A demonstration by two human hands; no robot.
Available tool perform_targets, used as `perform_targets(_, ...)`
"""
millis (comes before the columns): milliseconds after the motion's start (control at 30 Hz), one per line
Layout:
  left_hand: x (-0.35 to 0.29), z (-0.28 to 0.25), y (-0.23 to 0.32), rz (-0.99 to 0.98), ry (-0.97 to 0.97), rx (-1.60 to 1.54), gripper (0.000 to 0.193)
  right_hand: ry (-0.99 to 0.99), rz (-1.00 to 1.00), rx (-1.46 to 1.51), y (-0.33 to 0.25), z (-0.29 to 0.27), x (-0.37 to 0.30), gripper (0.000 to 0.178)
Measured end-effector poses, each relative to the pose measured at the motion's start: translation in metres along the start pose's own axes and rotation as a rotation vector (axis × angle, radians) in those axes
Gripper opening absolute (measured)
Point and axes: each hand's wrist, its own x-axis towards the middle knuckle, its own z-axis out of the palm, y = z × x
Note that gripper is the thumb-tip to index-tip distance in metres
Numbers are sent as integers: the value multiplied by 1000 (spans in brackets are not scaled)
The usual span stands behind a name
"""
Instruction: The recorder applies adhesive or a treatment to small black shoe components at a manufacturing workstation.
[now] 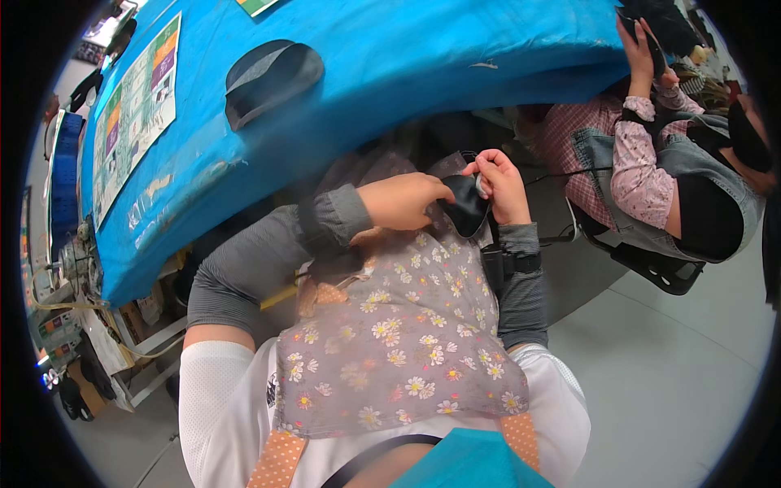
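Left hand (407,200) and right hand (500,185), fingertips pinched, hold a black piece (465,210) right of centre; blue-covered bench (423,57) at top.

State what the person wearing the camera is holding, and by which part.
A shiny black piece. The right hand pinches its upper right edge; the left hand has fingertips at its left edge, their grip unclear.

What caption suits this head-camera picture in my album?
Right hand pinches a black piece, left hand at its edge, in front of a flowered apron, beside a blue table.
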Motion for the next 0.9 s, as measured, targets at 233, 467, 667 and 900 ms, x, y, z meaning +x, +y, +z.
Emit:
perform_targets(233,21,-48,32,283,103,327,10,242,-267,335,-21,-9,-18,7)
perform_targets(467,54,-149,72,346,487,-412,35,319,-452,647,-55,-29,-40,9)
perform_targets(667,124,-200,4,77,856,-453,66,418,-364,461,-73,-6,-34,27)
perform_targets(900,145,-189,-22,13,1065,125,26,283,-461,-418,-100,11,24,43)
